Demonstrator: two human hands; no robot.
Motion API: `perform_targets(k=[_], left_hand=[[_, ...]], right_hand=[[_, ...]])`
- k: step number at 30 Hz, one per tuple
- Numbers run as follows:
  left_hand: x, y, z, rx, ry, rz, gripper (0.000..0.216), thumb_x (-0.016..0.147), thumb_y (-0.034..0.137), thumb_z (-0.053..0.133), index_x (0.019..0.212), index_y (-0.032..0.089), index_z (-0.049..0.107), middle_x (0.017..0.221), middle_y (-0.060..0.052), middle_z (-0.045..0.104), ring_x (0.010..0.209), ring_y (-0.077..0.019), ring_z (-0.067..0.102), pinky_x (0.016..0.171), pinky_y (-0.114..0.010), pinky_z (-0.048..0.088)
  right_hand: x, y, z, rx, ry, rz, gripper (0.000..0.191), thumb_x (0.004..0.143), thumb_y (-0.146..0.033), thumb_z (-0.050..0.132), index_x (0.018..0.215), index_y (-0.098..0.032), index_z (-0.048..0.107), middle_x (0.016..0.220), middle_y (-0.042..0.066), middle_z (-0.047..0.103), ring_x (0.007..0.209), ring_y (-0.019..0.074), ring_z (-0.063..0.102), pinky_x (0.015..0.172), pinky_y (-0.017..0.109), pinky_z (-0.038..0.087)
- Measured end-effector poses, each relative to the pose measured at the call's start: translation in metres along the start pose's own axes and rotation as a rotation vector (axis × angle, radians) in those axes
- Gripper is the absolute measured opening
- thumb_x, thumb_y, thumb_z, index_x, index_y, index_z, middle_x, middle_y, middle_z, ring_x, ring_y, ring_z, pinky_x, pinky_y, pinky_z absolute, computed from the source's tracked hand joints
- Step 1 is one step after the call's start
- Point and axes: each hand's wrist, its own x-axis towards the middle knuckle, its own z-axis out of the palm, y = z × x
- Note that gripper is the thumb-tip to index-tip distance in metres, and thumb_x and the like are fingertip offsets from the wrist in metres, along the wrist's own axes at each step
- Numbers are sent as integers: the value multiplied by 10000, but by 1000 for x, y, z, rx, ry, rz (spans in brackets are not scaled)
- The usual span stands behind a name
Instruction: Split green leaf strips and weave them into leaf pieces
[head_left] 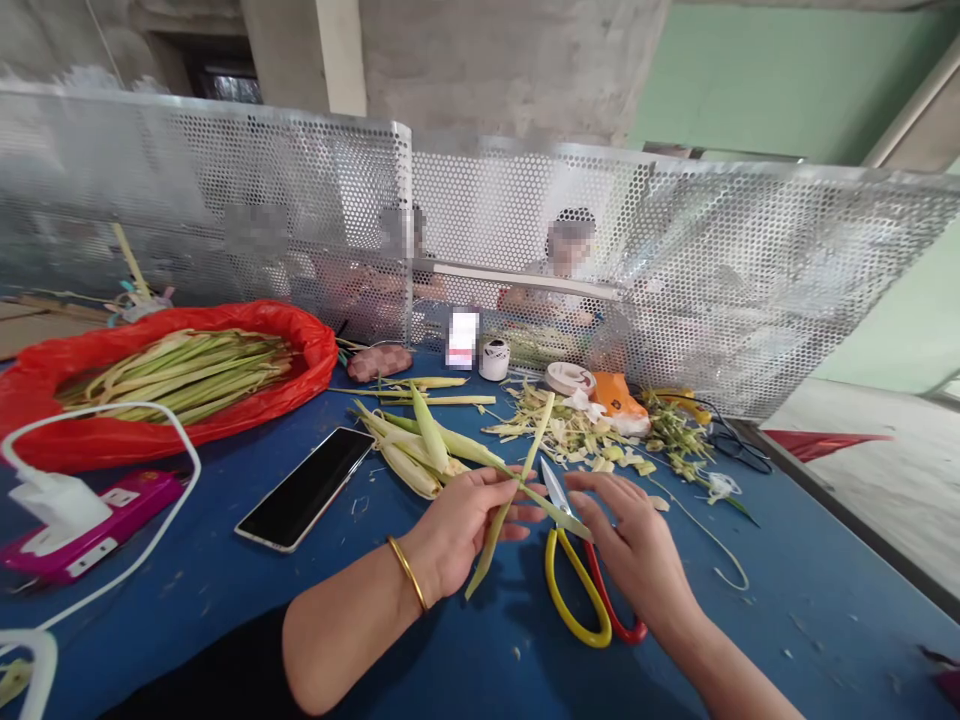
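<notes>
My left hand point(472, 515) pinches green corn-husk strips point(491, 550) where they cross, between thumb and fingers. One strip end points up, one hangs down and one slants right towards my other hand. My right hand point(626, 525) is beside that slanting end, its fingers stretched and thumb apart; whether it touches the strip I cannot tell. Scissors point(574, 605) with one yellow and one red handle lie on the blue table point(442, 660) under and between my hands. Behind my left hand lie several corn husks point(416, 450), pale green and yellowish.
A phone point(307, 490) lies left of my hands. Further left are a red bag point(315, 350) of long strips and a purple power strip point(97, 530). Husk scraps point(540, 420), a tape roll point(570, 378) and a white jar point(494, 360) stand before a perforated metal screen point(480, 200); people sit behind it.
</notes>
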Motion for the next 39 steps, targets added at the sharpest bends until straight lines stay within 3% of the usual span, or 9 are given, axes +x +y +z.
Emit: perform_targets(k=[5,11,15,20,23,25,28,31,39], left_hand=[[-1,-12,5,26,-43,0,216,856,146,552,1050,122,644,1016,-120,722,757,-160,709,613,-209,513],[-7,-24,8,151,-201,-36,252,855,279,586,1037,125,667,1004,-123,719,853,-186,699,693,-234,490],[-11,-19,8,235,-232,-7,387,847,398,591,1148,154,607,1045,-105,706,915,-202,679,855,-317,468],[-7,-17,8,350,181,168,619,792,406,646,1320,164,432,1123,-114,652,984,-230,640,881,-349,450],[0,-18,1,435,531,486,597,786,353,655,1316,193,432,1244,-127,569,1142,-246,544,918,-350,431],[1,-15,-2,662,582,799,511,801,313,643,1282,227,491,1282,-107,549,1199,-240,489,981,-368,383],[-4,-11,-2,1131,321,1007,278,789,324,666,1055,243,667,1046,-57,675,1036,-235,565,957,-375,372],[-11,-14,3,1317,47,790,207,778,400,669,893,234,714,743,-12,697,743,-197,606,742,-308,417],[-15,-28,10,834,-160,333,339,861,365,485,692,147,682,566,0,592,533,-126,581,510,-187,387]], right_hand=[[-4,-12,6,194,-99,30,216,890,-398,536,966,-266,690,976,45,709,957,249,622,882,379,437],[-9,-19,13,752,-69,423,255,794,-435,659,856,-189,690,772,30,681,713,187,603,656,277,466],[-8,-18,10,861,5,528,289,729,-446,715,731,-160,671,676,10,617,628,146,525,589,248,427],[1,-14,0,655,128,456,342,731,-466,687,596,-163,603,558,-24,499,558,113,411,517,222,344],[3,-12,-3,550,89,396,342,766,-446,650,581,-171,564,547,-28,481,540,109,380,496,221,314],[1,-11,-3,470,48,336,311,796,-416,622,605,-178,561,557,-32,474,541,110,375,493,220,306],[-3,-15,-1,371,4,191,268,838,-347,586,626,-185,554,592,-30,481,565,115,407,515,219,326],[-8,-21,2,373,-58,25,233,873,-278,552,660,-188,583,654,-10,523,597,120,473,548,218,371],[-17,-24,12,380,27,-204,121,857,-200,595,755,-216,659,746,8,538,675,138,544,593,231,443]])
